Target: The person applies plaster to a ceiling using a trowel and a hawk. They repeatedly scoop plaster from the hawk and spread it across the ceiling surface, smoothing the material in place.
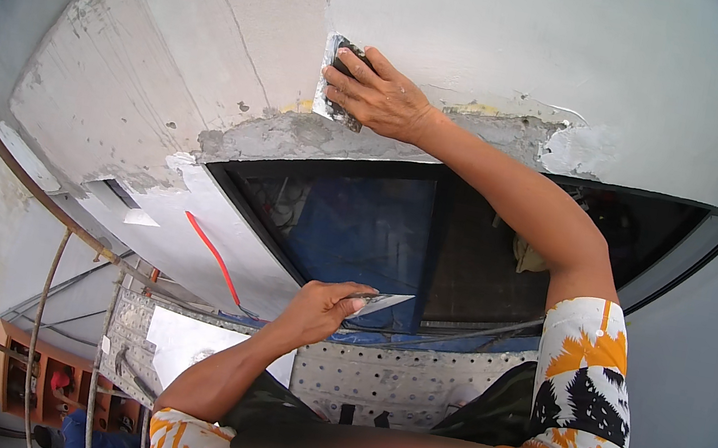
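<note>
My right hand (385,96) is stretched up to the wall, its fingers closed round the dark grip of a plastering trowel (323,90). The trowel's pale, smeared blade lies against the wall (442,10), where rough beige meets smooth white plaster. Lower down, in front of the window (359,224), my left hand (316,312) pinches a putty knife (386,303) with its blade pointing right. Along the window's top edge runs a strip of rough grey mortar (298,133).
Below me is a perforated metal scaffold platform (410,375) with a white sheet (169,335) on it. Rusty scaffold rails (58,207) curve along the left. A red tube (215,252) sticks out beside the window. Far below left are an orange shelf unit (10,351) and a person in blue (90,440).
</note>
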The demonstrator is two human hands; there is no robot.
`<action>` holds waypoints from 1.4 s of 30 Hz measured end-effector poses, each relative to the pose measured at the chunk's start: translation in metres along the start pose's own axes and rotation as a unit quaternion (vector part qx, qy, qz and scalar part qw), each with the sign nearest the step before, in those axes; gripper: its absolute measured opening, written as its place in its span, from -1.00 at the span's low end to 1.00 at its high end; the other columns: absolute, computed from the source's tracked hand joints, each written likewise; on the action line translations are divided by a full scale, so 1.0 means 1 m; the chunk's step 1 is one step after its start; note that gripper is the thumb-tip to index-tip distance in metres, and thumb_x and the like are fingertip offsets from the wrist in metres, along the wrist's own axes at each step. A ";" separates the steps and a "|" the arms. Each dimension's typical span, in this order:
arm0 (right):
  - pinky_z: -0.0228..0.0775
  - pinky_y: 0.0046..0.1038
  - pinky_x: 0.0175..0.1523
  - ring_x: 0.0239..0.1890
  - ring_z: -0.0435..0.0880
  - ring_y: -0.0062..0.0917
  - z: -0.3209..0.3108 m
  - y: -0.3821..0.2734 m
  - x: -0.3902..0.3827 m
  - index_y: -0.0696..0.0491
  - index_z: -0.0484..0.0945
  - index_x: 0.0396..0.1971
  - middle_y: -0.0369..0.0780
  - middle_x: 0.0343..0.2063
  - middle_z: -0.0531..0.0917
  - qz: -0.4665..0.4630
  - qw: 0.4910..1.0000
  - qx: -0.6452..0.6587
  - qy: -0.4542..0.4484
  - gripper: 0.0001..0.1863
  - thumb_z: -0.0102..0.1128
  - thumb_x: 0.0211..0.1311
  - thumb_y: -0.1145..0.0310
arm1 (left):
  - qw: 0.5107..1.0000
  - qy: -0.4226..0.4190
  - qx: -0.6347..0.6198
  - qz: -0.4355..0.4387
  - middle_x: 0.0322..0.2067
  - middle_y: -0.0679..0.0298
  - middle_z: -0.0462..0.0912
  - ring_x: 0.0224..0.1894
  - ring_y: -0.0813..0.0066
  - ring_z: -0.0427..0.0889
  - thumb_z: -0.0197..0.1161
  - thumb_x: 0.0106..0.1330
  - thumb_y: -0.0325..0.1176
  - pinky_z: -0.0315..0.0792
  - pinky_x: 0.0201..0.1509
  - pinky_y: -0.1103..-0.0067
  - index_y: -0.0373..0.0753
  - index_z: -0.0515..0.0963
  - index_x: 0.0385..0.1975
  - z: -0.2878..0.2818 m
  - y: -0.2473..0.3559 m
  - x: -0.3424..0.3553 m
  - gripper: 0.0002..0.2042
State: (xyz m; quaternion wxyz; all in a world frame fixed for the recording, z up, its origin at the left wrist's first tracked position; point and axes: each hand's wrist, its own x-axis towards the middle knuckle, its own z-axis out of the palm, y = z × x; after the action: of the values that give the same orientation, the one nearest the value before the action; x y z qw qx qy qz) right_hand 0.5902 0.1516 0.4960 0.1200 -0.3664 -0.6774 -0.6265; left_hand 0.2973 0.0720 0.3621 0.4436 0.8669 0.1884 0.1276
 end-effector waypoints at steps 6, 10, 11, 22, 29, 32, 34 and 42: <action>0.16 -0.15 0.46 0.38 0.34 -0.31 -0.014 0.043 -0.058 -0.21 0.66 0.09 -0.38 0.25 0.53 0.060 0.992 -0.057 -0.092 -0.61 0.19 0.25 0.29 | 0.999 -0.016 -0.043 -0.005 -0.28 0.12 0.76 -0.32 0.54 0.62 0.17 0.50 -0.25 0.50 -0.14 0.58 -0.26 0.63 0.08 -0.016 0.002 -0.014 -0.70; 0.13 -0.14 0.48 0.38 0.35 -0.30 -0.057 0.089 -0.164 -0.34 0.62 0.15 -0.46 0.31 0.50 0.129 0.977 -0.127 -0.112 -0.55 0.18 0.27 0.33 | 0.996 -0.022 -0.083 -0.028 -0.26 0.22 0.76 -0.24 0.59 0.60 0.23 0.47 -0.26 0.49 -0.08 0.59 -0.33 0.65 0.05 -0.020 0.000 -0.023 -0.69; 0.14 -0.14 0.48 0.38 0.36 -0.30 -0.071 0.099 -0.191 -0.37 0.60 0.16 -0.47 0.32 0.49 0.148 0.970 -0.140 -0.131 -0.54 0.17 0.28 0.34 | 0.995 -0.025 -0.089 -0.038 -0.27 0.26 0.75 -0.23 0.60 0.58 0.25 0.46 -0.27 0.49 -0.06 0.59 -0.35 0.65 0.04 -0.019 0.000 -0.023 -0.69; 0.36 -0.10 0.33 0.28 0.49 -0.18 -0.164 0.082 -0.379 -0.22 0.60 0.17 -0.32 0.23 0.58 0.402 0.893 -0.154 -0.130 -0.37 0.15 0.08 0.64 | 0.934 0.114 -0.330 -0.080 -0.13 0.22 0.73 -0.12 0.53 0.67 0.15 0.53 -0.31 0.54 0.06 0.48 -0.29 0.59 0.05 0.004 -0.020 0.014 -0.75; 0.41 -0.36 0.31 0.20 0.62 -0.26 -0.179 -0.046 -0.238 0.08 0.56 0.18 -0.11 0.11 0.66 0.517 0.747 0.415 0.046 -0.45 0.13 0.18 0.78 | 0.733 0.129 -0.614 -0.265 0.02 0.21 0.68 0.04 0.30 0.68 -0.05 0.59 -0.23 0.53 0.21 0.27 -0.22 0.50 0.14 0.027 -0.002 0.083 -0.69; 0.53 -0.28 0.23 0.22 0.58 -0.22 -0.191 -0.082 -0.170 -0.11 0.55 0.21 -0.18 0.18 0.59 0.354 0.752 0.555 0.006 -0.37 0.24 0.09 0.68 | 0.751 0.126 -0.561 -0.325 -0.09 0.27 0.71 -0.07 0.36 0.71 -0.07 0.58 -0.21 0.61 0.01 0.31 -0.22 0.57 0.04 0.047 0.011 0.107 -0.69; 0.57 -0.25 0.19 0.25 0.54 -0.21 -0.197 -0.088 -0.156 -0.27 0.52 0.24 -0.24 0.21 0.55 0.266 0.833 0.475 -0.098 -0.29 0.28 0.04 0.61 | 0.735 0.028 -0.638 -0.228 -0.13 0.33 0.72 -0.06 0.41 0.71 -0.04 0.57 -0.15 0.60 -0.08 0.37 -0.19 0.60 -0.01 0.044 0.015 0.112 -0.68; 0.54 -0.25 0.18 0.15 0.62 -0.31 -0.199 -0.056 -0.212 -0.17 0.60 0.13 -0.32 0.11 0.64 0.394 0.821 0.320 -0.262 -0.45 0.25 0.08 0.57 | 0.731 0.158 -0.644 -0.160 -0.01 0.24 0.71 -0.03 0.34 0.71 0.04 0.54 -0.25 0.57 0.14 0.33 -0.27 0.55 0.12 -0.016 0.006 0.064 -0.68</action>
State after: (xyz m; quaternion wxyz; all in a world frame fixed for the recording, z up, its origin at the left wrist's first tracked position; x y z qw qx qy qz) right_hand 0.6438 -0.1049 0.3588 0.2852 -0.6933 -0.6437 -0.1539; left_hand 0.3494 0.1085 0.3793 0.8732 0.2980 0.2645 0.2805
